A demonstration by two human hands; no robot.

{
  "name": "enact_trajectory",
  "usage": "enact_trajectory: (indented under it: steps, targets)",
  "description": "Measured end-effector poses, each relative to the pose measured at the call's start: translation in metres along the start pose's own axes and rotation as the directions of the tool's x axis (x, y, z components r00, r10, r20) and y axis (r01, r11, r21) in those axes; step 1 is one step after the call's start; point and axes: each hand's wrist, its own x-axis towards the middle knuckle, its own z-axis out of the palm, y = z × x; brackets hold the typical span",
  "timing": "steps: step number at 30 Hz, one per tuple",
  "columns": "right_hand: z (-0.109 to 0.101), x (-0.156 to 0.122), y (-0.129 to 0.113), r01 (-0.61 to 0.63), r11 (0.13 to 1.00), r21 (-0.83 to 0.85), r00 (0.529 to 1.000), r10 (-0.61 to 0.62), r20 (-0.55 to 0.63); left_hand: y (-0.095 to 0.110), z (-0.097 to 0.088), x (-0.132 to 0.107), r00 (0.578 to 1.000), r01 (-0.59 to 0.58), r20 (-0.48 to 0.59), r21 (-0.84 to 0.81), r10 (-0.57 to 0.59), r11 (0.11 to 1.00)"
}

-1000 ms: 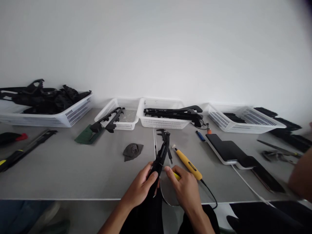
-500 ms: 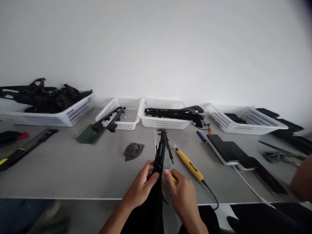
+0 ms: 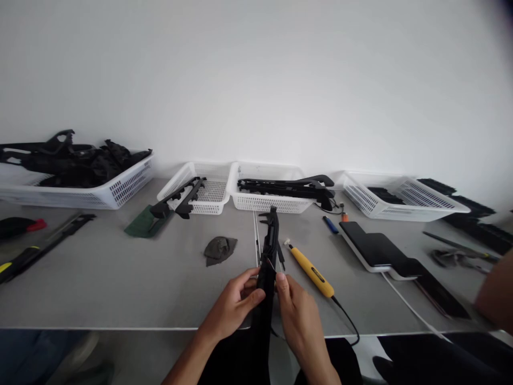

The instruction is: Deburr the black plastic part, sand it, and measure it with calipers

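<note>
At the upper left of the frame I see a white plastic basket point(image 3: 130, 179) heaped with black moulded parts point(image 3: 86, 167); next, a smaller white mesh basket point(image 3: 219, 206) bears two slim black strips point(image 3: 187, 199). At lower centre, the left hand point(image 3: 237, 306) clamps a long black plastic piece point(image 3: 271, 235), which looks partway worked. Behind, a white basket point(image 3: 260, 202) carries stacked black lengths point(image 3: 284, 187); which are finished I cannot tell. The right hand point(image 3: 300, 313) pinches a thin sliver point(image 3: 271, 264), mostly hidden, at the piece's edge. Right of it, a yellow pen-shaped tool point(image 3: 312, 271) lies unheld.
</note>
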Motion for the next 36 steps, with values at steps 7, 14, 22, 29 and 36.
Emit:
enact_trajectory:
  steps: [7,14,22,29,36]
  targets:
    - [0.002,0.001,0.000,-0.024,0.999,-0.022,1.000,0.024,0.010,-0.003,-0.001,0.000,0.999,-0.044,0.011,-0.002,0.044,0.999]
    - [0.006,0.002,-0.008,0.030,0.995,-0.093,0.999,-0.034,-0.039,-0.004,-0.001,0.002,0.997,-0.068,0.020,-0.010,0.069,0.998]
    - [0.003,-0.006,-0.004,0.095,0.962,-0.254,0.992,-0.114,-0.060,-0.002,-0.002,0.000,0.997,-0.081,0.006,0.060,0.081,0.995]
    - [0.000,-0.015,0.004,0.140,0.954,-0.264,0.988,-0.152,-0.025,-0.003,-0.002,0.002,0.997,-0.066,-0.024,0.100,0.069,0.993]
    - [-0.007,-0.018,0.010,0.133,0.982,-0.133,0.990,-0.139,-0.033,-0.003,-0.002,0.000,0.997,-0.048,-0.048,0.111,0.053,0.993]
